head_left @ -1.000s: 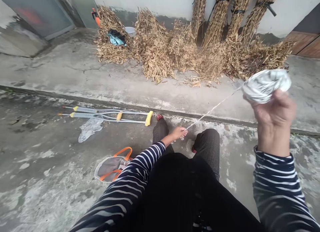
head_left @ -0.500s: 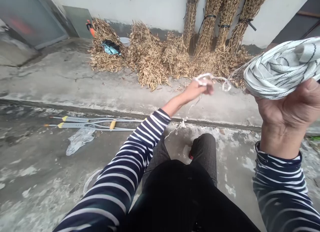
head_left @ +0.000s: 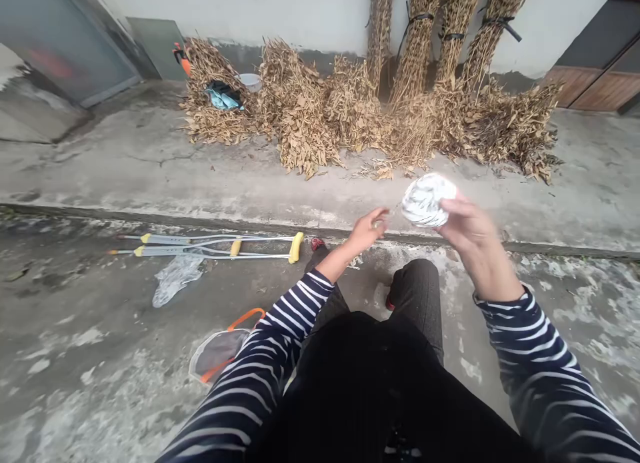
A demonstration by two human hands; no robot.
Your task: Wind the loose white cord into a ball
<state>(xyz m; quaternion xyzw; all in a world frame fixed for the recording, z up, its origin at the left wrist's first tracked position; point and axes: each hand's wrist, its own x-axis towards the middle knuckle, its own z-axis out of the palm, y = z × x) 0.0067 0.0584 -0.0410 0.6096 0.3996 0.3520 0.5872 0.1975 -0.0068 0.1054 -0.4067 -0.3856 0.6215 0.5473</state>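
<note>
My right hand [head_left: 473, 233] is closed around a bundle of white rope [head_left: 425, 200] with dark lines along it, held out over the step edge. Beside it, to the left and a short gap away, is my left hand [head_left: 369, 230]. Its fingers are curled together and somewhat blurred; whatever lies between them is too small to make out. No loose cord shows clearly between the two hands.
Bundles of dried stalks [head_left: 310, 123] lean along the wall. Crutches [head_left: 220, 246] and a clear plastic bag [head_left: 175, 276] lie at left on the ground. A container with an orange strap [head_left: 217, 356] sits beside my left arm. The raised step's edge [head_left: 100, 216] crosses in front.
My right hand has moved the rope bundle left, away from my face and lower. My left hand has come down and left; the loose white cord seen around it earlier no longer shows clearly.
</note>
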